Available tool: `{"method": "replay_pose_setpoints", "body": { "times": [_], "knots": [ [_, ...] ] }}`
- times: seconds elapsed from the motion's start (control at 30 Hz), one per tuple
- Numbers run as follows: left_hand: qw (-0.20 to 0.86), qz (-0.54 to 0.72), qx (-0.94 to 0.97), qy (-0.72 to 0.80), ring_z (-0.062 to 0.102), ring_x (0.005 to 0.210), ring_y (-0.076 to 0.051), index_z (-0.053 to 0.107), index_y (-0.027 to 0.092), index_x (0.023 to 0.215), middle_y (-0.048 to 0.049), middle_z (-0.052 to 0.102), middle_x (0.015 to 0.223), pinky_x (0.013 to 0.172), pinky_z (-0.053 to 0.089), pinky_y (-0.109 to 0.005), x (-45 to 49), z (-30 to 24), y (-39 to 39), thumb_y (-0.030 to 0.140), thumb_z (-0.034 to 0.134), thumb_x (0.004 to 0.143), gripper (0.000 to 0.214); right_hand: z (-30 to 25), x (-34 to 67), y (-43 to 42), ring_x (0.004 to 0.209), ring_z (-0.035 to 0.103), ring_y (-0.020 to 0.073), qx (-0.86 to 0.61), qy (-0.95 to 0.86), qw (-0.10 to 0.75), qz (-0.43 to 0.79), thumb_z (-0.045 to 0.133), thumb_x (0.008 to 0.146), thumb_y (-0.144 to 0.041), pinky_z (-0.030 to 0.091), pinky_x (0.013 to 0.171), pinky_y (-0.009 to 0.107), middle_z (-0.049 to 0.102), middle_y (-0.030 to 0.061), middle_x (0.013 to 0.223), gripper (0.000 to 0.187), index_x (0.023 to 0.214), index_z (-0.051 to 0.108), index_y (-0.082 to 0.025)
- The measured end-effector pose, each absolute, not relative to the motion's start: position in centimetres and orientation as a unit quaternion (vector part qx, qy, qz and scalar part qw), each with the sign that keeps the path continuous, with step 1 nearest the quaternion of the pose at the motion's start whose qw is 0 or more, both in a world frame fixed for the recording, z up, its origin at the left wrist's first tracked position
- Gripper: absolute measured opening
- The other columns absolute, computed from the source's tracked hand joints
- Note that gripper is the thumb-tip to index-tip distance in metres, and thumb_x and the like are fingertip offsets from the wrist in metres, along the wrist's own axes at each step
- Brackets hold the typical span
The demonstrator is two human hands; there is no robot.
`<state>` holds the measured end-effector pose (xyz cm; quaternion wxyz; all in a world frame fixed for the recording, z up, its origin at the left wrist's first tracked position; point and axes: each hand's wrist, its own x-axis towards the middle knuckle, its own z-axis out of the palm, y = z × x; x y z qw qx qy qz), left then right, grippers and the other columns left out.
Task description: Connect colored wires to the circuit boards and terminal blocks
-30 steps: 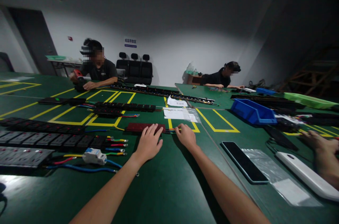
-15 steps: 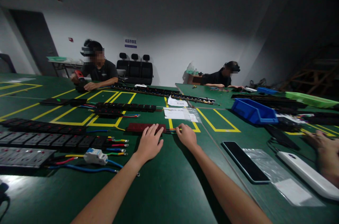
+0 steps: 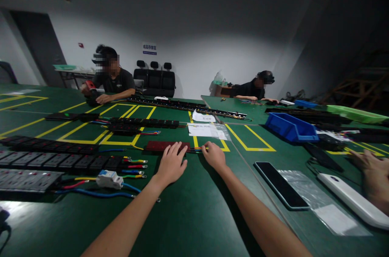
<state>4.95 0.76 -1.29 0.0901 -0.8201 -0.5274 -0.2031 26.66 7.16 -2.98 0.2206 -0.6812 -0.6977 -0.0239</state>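
My left hand (image 3: 172,164) lies flat with its fingers stretched over the right part of a flat, dark red block (image 3: 154,146) on the green table. Thin coloured wires (image 3: 196,150) come out of the block's right end. My right hand (image 3: 214,156) has its fingers curled around the far end of these wires, hiding their tips. A yellow wire (image 3: 138,148) runs off the block's left end. Just beyond my hands are white paper sheets (image 3: 202,130), one with a clear plastic bag beside it.
Black and grey socket strips (image 3: 73,162) with lugged wires and a white breaker (image 3: 110,179) lie left. To the right are a phone (image 3: 281,186), a white power bank (image 3: 349,200), a blue bin (image 3: 291,128) and another person's hand (image 3: 375,176). Two people work across the table.
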Motion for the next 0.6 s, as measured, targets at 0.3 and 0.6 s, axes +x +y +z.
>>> {"method": "replay_pose_setpoints", "body": {
  "times": [0.3,0.6],
  "knots": [
    [0.084,-0.212,-0.82,-0.524,0.038,0.145,-0.029,0.048,0.023,0.147,-0.0114,0.045,0.155,0.12,0.03,-0.052,4.9,-1.36,0.78,0.034,0.049,0.096,0.052,-2.74,26.51,7.05,0.089,0.065,0.0181,-0.69,-0.693,0.208,-0.019,0.049,0.099,-0.038,0.038,0.069,0.026,0.071,0.0063,0.095,0.025,0.098,0.067,-0.021],
    [0.092,-0.211,-0.82,-0.523,0.037,0.145,-0.029,0.049,0.023,0.146,-0.0118,0.044,0.155,0.12,0.028,-0.05,4.97,-1.62,0.87,0.033,0.051,0.095,0.052,-2.83,26.62,7.07,0.09,0.065,0.0182,-0.685,-0.698,0.209,-0.02,0.049,0.1,-0.038,0.039,0.072,0.025,0.071,0.007,0.096,0.026,0.099,0.067,-0.02]
  ]
}}
